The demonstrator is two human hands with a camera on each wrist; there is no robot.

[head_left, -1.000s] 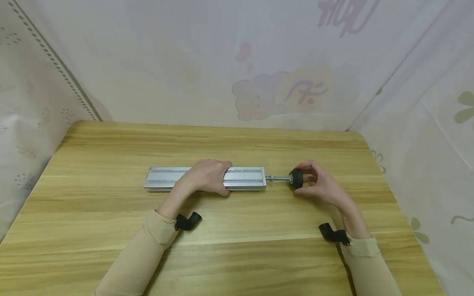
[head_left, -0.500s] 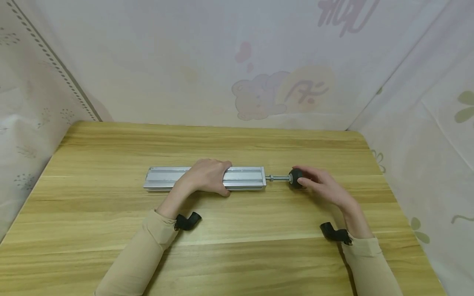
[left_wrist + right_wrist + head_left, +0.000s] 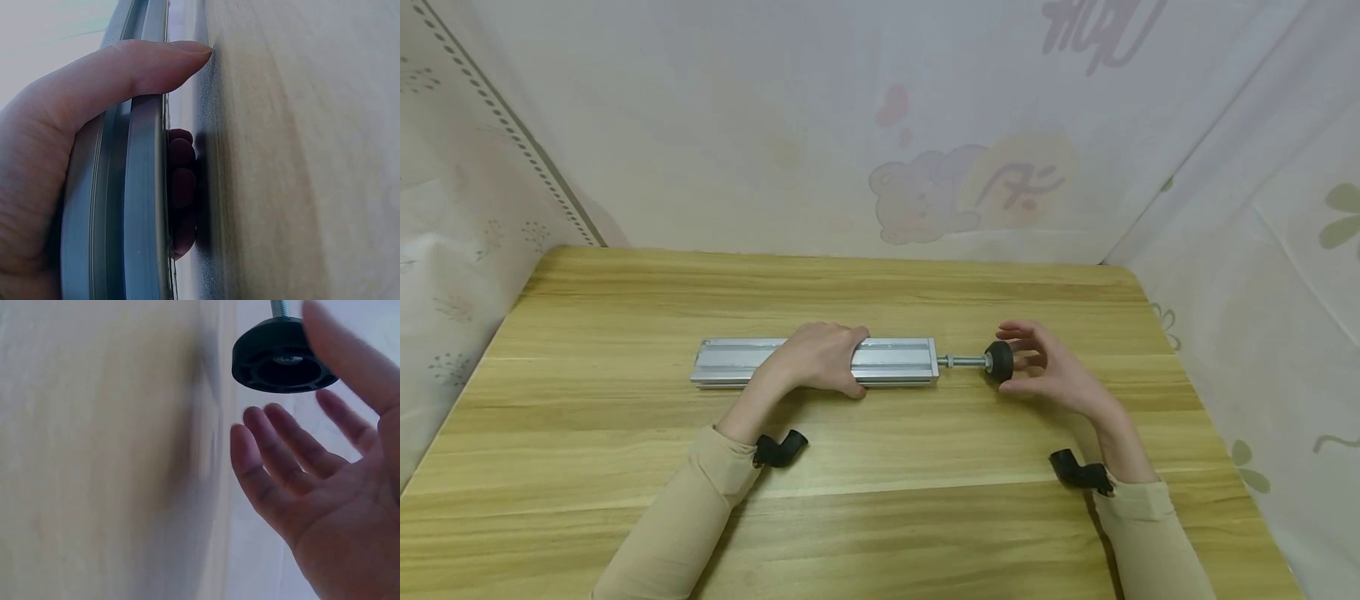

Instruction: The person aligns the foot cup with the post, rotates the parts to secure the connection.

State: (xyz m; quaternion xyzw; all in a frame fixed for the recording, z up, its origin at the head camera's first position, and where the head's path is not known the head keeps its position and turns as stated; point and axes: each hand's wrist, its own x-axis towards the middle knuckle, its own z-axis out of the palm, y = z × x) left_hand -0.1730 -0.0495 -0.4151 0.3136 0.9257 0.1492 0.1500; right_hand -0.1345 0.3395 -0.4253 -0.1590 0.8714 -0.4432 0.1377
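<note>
Head view: seen stretched crosswise over the yellowish wood-grain worktop (image 3: 895, 517), roughly parallel to its far edge and set in from it, a long, ribbed, silver metal bar (image 3: 893, 358). Gripped near its middle from above by the left hand (image 3: 816, 358), thumb over the near side, fingers over the far side. In the left wrist view, fingertips visible past the bar's lower edge, close to the wood; touching or apart, cannot tell.

Projecting from the bar's right end, toward the worktop's right edge: a thin silver threaded rod (image 3: 970, 362) with a nut (image 3: 950, 361) near the bar. At the rod's outer end, a round black foot (image 3: 1002, 362), its hollow, ribbed face turned toward the right hand (image 3: 1060, 379). Thumb and fingers there parted and gently bent about the foot, gripping nothing. In the right wrist view, fingers apart from the foot; thumb overlapping its rim, contact hard to tell.

At both wrists, black bent attachments (image 3: 1078, 472) beside beige sleeves (image 3: 662, 517).
</note>
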